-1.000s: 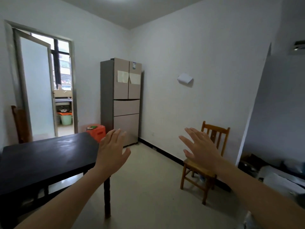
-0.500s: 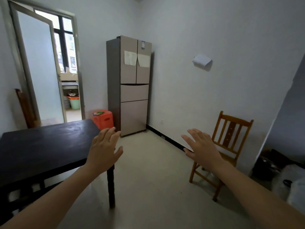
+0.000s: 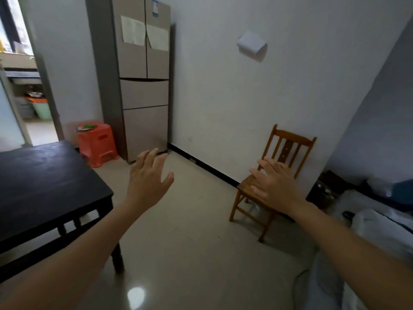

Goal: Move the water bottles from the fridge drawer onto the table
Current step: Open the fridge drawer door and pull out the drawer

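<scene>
The fridge (image 3: 143, 86) stands against the far wall with its two upper doors and both drawers below them closed. The water bottles cannot be seen, so whether a fridge drawer (image 3: 144, 93) holds them cannot be told. Two sheets of paper (image 3: 133, 31) hang on the upper doors. The person's left hand (image 3: 147, 182) is raised in the air in front of the fridge, well apart from it, with fingers straight and spread, holding nothing. The right hand (image 3: 272, 186) hovers off to the fridge's right, likewise splayed and empty, its back toward the camera. It is in front of a wooden chair (image 3: 290, 140) that stands by the wall right of the fridge. An orange plastic stool (image 3: 97, 142) sits just beside the fridge on its left. The dark table (image 3: 44, 175) stands left of the fridge, nearer the camera than the stool. A white object (image 3: 251, 44) is fixed to the wall right of the fridge, level with its upper doors
</scene>
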`<action>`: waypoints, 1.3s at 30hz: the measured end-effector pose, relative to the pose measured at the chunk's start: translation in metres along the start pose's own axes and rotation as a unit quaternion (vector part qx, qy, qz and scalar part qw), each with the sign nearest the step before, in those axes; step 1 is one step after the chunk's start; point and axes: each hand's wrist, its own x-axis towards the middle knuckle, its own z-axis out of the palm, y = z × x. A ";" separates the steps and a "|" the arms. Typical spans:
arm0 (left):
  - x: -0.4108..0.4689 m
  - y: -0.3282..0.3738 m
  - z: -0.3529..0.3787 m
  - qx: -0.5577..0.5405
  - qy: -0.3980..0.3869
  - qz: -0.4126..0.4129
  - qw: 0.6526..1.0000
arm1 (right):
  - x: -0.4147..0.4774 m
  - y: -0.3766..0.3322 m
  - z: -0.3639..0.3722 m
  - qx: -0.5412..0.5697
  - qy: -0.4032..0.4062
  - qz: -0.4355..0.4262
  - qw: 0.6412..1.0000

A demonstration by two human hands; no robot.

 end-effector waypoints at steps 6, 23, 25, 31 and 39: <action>0.044 0.047 0.066 -0.017 -0.022 0.015 1.000 | -0.012 0.065 0.039 -0.017 -0.012 0.019 1.000; 0.157 0.118 0.192 0.028 0.004 -0.055 0.998 | 0.023 0.224 0.196 0.098 -0.004 -0.004 0.995; 0.167 0.108 0.203 0.037 -0.004 -0.071 0.997 | 0.035 0.226 0.222 0.110 -0.010 -0.015 0.994; 0.214 0.061 0.240 0.026 0.044 -0.119 0.992 | 0.097 0.235 0.301 0.145 0.024 -0.057 0.988; 0.301 0.014 0.293 0.013 0.080 -0.161 0.984 | 0.187 0.269 0.386 0.165 0.041 -0.030 0.985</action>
